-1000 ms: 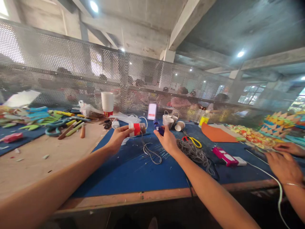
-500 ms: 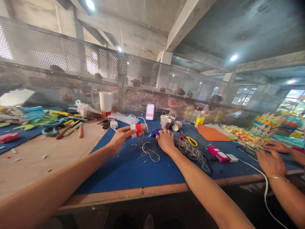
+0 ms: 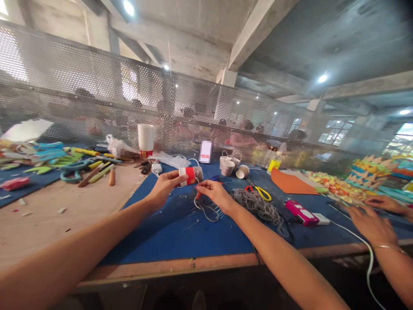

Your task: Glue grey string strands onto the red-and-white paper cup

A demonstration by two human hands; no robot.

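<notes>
My left hand (image 3: pixel 165 186) is closed round a paper cup (image 3: pixel 191 176) with a red band, tipped on its side over the blue mat (image 3: pixel 155 237). Beside the cup's open end, my right hand (image 3: pixel 213 193) pinches a grey cord (image 3: pixel 209 211) that hangs in a loop below. A dark blue object (image 3: pixel 215 177) lies just behind my right hand, partly hidden. To the right of my right hand is a tangled heap of grey cord (image 3: pixel 258 206), with yellow-handled scissors (image 3: pixel 263 193) behind it.
Stacked cups (image 3: pixel 146 140), a phone (image 3: pixel 205 152) and small corded cups (image 3: pixel 227 165) stand at the back. Knives and teal scissors (image 3: pixel 73 171) lie left. Orange paper (image 3: pixel 290 181) and a pink box (image 3: pixel 301 212) lie right, near another person's hands (image 3: pixel 371 224).
My right hand has moved off the blue object toward the cup and now pinches the cord. My left hand still holds the cup. The view has shifted slightly.
</notes>
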